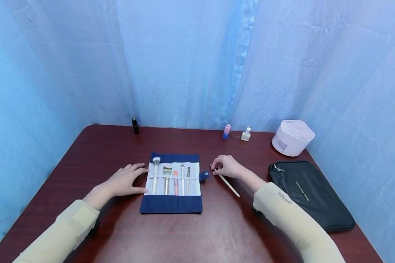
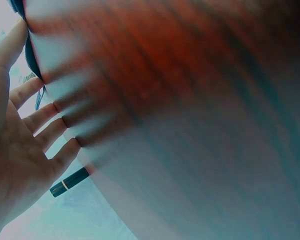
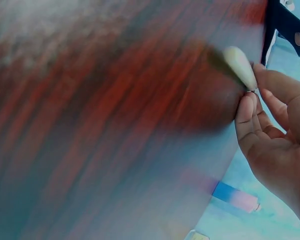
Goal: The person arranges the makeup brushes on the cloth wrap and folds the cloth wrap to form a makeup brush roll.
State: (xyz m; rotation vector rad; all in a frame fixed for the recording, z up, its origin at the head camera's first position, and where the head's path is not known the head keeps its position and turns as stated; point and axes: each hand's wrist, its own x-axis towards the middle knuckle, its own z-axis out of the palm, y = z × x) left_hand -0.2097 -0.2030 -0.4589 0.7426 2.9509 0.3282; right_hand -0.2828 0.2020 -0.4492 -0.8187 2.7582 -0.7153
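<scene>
Just right of the navy roll [image 1: 171,205], over the table [image 1: 171,237], I have the loose brush [image 1: 229,186] in my head view. Its long axis runs aslant: the pale handle points near and to the right, while the other end points far and left, towards the tab [image 1: 204,175], mostly hidden by fingers. The right hand [image 1: 229,167] pinches it by that far end between thumb and fingers. From the right wrist I see the handle's rounded end aimed back my way; whether it touches the wood I can't tell. The left hand [image 1: 123,180] is spread and holds nothing, thumb and forefinger at the roll's left edge. Inside the roll, five brushes [image 1: 176,186] lie roughly parallel, heads pointing away from the person.
</scene>
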